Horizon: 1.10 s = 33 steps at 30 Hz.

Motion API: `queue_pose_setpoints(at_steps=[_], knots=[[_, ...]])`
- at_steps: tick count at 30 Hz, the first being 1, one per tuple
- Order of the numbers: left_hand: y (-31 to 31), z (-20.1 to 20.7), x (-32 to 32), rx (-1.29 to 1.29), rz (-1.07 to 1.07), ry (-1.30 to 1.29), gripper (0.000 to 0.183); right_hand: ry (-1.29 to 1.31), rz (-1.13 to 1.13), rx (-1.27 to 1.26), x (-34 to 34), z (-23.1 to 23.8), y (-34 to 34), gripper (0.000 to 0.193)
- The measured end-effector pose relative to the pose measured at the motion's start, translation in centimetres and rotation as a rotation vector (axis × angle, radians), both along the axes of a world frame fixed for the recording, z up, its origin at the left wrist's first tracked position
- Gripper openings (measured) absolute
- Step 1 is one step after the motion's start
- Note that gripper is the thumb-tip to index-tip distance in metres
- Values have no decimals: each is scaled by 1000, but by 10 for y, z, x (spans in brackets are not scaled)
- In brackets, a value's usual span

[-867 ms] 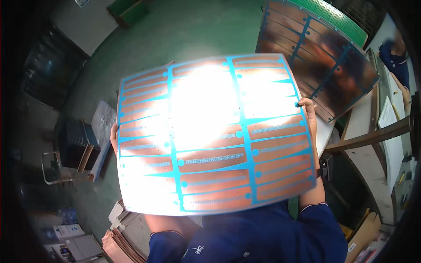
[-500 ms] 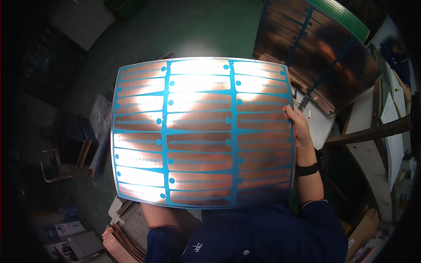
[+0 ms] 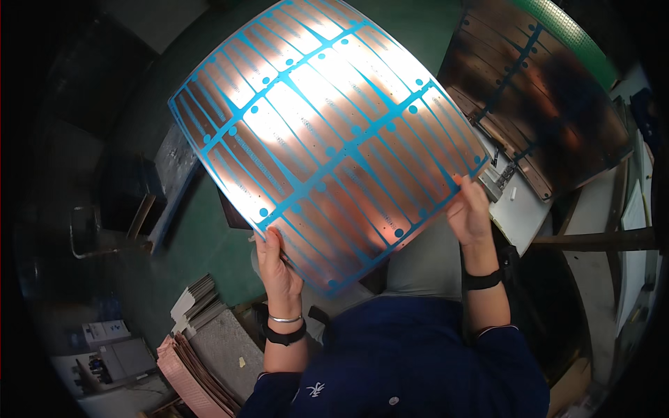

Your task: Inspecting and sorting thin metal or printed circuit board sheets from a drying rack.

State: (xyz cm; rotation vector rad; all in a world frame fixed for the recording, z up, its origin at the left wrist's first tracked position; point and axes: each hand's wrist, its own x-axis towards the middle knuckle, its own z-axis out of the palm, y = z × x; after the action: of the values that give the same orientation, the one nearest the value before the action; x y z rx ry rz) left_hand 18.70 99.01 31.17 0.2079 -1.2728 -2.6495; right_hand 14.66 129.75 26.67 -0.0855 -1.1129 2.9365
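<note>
A large thin copper-coloured panel (image 3: 306, 174) with blue bands and dots is held up in front of me, turned at a slant. Bright light glares off its upper middle. My left hand (image 3: 277, 263) grips its lower left edge, thumb on the patterned face and fingers behind. At the lower right edge, my right hand (image 3: 470, 212) pinches the panel the same way. The fingers behind the panel are hidden. Beyond my right hand stands a second copper panel (image 3: 557, 104) with blue lines, darker and leaning against a green perforated board (image 3: 573, 31).
Below the leaning panel is a white work surface (image 3: 519, 216) with small clips. Stacked copper sheets (image 3: 191, 380) and grey sheets (image 3: 195, 303) lie at lower left. A dark box (image 3: 129, 191) stands by a metal-framed cart at left. A brown bar (image 3: 592, 240) crosses at right.
The panel has turned from level to a slant and shifted upward. My left hand, hidden behind it before, now shows at its lower left edge. The right hand still holds on.
</note>
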Motion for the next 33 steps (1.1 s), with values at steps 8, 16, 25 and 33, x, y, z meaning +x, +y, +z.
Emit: queue_pose_setpoints(at_steps=[8, 16, 25, 33], knots=[[-27, 3, -9, -86, 30, -114, 41, 13, 164, 244, -2, 9, 73, 46], [-42, -8, -20, -135, -97, -165, 30, -49, 32, 621, 5, 34, 33, 34], [-36, -4, -19, -122, -104, -214, 28, 12, 46, 580, 6, 28, 26, 36], [-25, 2, -16, -94, -112, -247, 29, -37, 10, 676, 6, 28, 24, 35]])
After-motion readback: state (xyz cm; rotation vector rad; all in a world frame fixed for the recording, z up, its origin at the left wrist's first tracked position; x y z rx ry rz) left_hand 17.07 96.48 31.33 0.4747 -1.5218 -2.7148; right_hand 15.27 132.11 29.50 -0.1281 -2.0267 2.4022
